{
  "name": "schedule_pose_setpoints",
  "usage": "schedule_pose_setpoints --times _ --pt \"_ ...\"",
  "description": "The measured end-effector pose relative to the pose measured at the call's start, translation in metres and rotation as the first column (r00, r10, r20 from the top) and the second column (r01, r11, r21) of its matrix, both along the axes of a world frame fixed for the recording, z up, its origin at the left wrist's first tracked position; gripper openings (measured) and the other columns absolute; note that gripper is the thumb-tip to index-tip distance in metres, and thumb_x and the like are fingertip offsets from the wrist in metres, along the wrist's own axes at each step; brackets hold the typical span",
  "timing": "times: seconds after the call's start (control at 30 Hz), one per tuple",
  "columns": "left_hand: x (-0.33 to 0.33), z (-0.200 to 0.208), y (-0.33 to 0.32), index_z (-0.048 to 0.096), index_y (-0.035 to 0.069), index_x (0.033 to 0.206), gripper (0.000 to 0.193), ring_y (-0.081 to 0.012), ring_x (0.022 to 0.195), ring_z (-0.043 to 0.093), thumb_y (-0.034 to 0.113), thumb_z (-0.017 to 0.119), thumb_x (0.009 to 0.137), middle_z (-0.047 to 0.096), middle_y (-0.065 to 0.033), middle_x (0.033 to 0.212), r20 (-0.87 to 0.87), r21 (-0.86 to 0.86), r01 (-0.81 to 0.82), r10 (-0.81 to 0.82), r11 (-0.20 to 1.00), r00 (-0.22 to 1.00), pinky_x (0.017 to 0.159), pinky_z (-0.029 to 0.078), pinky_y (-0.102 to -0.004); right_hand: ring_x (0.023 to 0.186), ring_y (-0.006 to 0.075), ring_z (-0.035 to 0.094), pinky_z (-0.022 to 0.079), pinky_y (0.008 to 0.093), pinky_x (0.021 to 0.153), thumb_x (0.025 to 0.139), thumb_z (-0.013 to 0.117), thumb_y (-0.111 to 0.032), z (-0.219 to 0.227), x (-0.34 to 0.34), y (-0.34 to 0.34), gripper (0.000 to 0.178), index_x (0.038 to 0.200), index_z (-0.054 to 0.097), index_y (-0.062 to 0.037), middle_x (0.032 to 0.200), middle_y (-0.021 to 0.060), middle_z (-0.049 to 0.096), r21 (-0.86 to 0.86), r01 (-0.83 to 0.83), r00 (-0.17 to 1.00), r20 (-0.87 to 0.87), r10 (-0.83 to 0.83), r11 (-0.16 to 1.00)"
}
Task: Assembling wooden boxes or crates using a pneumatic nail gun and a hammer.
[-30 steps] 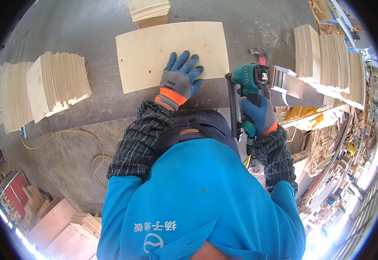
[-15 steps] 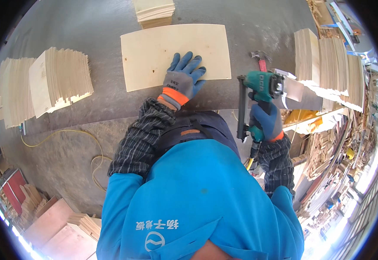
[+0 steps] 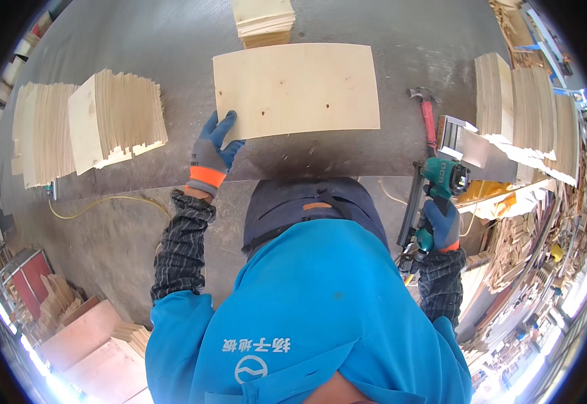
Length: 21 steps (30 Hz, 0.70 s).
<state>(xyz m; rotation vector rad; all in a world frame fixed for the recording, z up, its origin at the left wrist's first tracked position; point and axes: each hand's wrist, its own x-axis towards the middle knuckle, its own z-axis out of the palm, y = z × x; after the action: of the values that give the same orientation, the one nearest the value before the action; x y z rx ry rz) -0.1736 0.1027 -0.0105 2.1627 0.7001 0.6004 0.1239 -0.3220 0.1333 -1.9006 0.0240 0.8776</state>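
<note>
**Two gloved hands, one thin panel and a nail gun at the table**

One pale plywood panel (image 3: 297, 91) lies flat near the far edge of the grey table (image 3: 138, 40), its long side running left to right. The left hand (image 3: 214, 149), in a blue glove with an orange cuff, rests its fingers on the panel's near left corner, pinching or pressing the edge rather than closed around it. The right hand (image 3: 441, 225) is clenched on the grip of a green nail gun (image 3: 434, 192), held off the table's near right corner, away from the panel.

Judging by its thinness, the sheet looks light and fairly stiff, though likely to flex if lifted by one corner; its smooth face could slide on the table. A hold along an edge, or at two corners, would seem steadier. Splintery edges are a fair guess, hence the gloves.

Stacks of similar boards (image 3: 115, 121) stand at the left edge, more (image 3: 515, 111) at the right edge, and a small pile (image 3: 264, 20) at the far edge. A red-handled hammer (image 3: 428, 121) lies right of the panel.
</note>
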Motion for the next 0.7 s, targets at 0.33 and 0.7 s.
schedule_pose_setpoints --times 0.33,0.7 --pt "0.094 -0.008 -0.092 0.067 0.005 0.141 0.055 -0.041 0.123 0.069 0.012 0.085 0.089 0.066 -0.0263 0.139 -0.07 -0.068 -0.044 0.039 0.997 0.997 0.101 0.059 -0.0433 0.061 0.0109 0.06 0.049 0.0281 0.056 0.094 0.071 -0.016 0.008 -0.002 0.016 0.026 0.114 0.067 0.0 0.077 0.0025 0.063 0.001 -0.047 0.999 0.009 0.047 0.999" --pt "0.102 -0.012 -0.09 0.068 0.014 0.143 0.056 -0.0428 0.132 0.065 0.017 0.086 0.089 0.06 -0.0242 0.151 0.058 -0.1 0.113 -0.108 0.989 0.992 0.106 0.058 -0.044 0.065 0.0094 0.059 0.047 0.0269 0.06 0.093 0.069 -0.013 0.028 -0.018 0.083 0.041 0.13 0.067 0.0033 0.08 0.0018 0.064 0.024 -0.346 0.938 0.014 0.346 0.938"
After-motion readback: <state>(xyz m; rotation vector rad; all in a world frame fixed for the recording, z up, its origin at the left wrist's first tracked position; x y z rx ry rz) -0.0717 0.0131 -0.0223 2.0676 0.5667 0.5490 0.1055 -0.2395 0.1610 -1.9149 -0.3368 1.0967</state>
